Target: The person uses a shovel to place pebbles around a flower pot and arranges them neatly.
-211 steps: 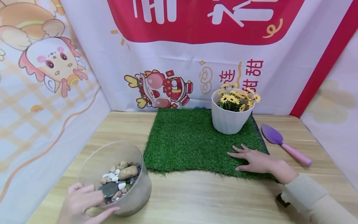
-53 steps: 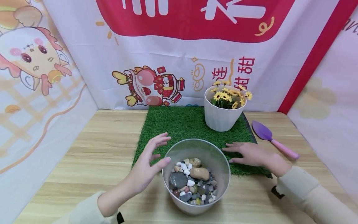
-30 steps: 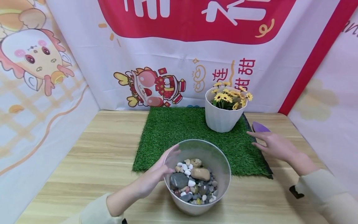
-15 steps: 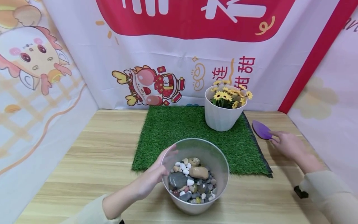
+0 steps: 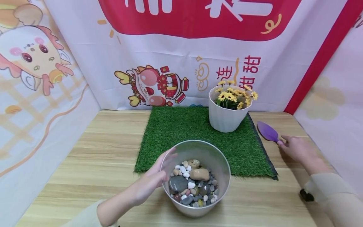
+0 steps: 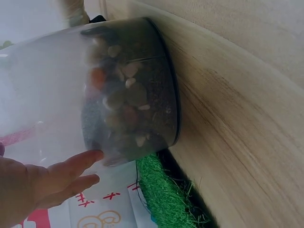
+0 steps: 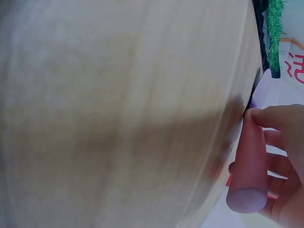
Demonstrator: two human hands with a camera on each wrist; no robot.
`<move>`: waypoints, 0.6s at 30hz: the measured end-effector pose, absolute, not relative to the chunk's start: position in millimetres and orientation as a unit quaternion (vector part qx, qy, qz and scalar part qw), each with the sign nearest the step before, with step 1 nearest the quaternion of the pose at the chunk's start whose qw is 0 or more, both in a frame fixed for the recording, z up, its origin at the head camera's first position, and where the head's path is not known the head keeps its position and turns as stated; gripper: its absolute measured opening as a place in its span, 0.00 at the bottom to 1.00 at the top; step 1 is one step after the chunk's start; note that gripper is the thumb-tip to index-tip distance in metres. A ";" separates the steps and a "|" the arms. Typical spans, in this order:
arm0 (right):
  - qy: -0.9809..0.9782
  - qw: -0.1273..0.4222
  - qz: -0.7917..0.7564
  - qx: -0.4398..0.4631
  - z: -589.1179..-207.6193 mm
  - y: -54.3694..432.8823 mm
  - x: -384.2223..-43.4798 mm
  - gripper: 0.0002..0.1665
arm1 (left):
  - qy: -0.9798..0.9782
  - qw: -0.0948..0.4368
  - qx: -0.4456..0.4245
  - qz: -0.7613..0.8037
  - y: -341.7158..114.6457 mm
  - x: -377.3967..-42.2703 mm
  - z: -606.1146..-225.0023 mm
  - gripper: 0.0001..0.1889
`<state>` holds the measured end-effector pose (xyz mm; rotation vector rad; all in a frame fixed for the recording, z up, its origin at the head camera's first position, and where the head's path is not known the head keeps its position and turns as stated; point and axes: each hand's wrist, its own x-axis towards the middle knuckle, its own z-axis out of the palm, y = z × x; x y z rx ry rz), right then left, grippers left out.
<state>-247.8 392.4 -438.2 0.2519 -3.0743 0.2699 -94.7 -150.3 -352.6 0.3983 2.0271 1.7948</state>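
right hand [image 5: 299, 149] pinches handle of purple-bladed, pink-handled garden trowel [image 5: 267, 131], right side of wood-grain table [image 5: 93, 151], just right of green artificial turf mat [image 5: 175, 126]. head view mostly hides handle; right wrist view shows its rounded end. left hand [image 5: 153, 176] relaxed, fingers nearly straight, gripping nothing, at left wall of round translucent plastic bucket [image 5: 198, 210], near middle. head view: multicoloured stones [image 5: 191, 185] inside, from above; left wrist view: same stones side-on, blurred through cloudy wall. left fingertip contact hard to make out.
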 end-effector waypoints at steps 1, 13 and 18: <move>-0.993 0.025 0.083 0.082 -439.3 393.1 -247.5 0.28 | 0.726 0.201 0.139 0.643 -150.9 -94.0 -352.1 0.45; -0.991 0.018 0.085 0.099 -441.1 391.1 -244.1 0.19 | 0.733 0.184 0.123 0.643 -152.9 -91.9 -351.9 0.44; -0.990 0.020 0.098 0.098 -438.5 392.5 -246.3 0.16 | 0.735 0.179 0.124 0.642 -151.7 -94.0 -352.9 0.42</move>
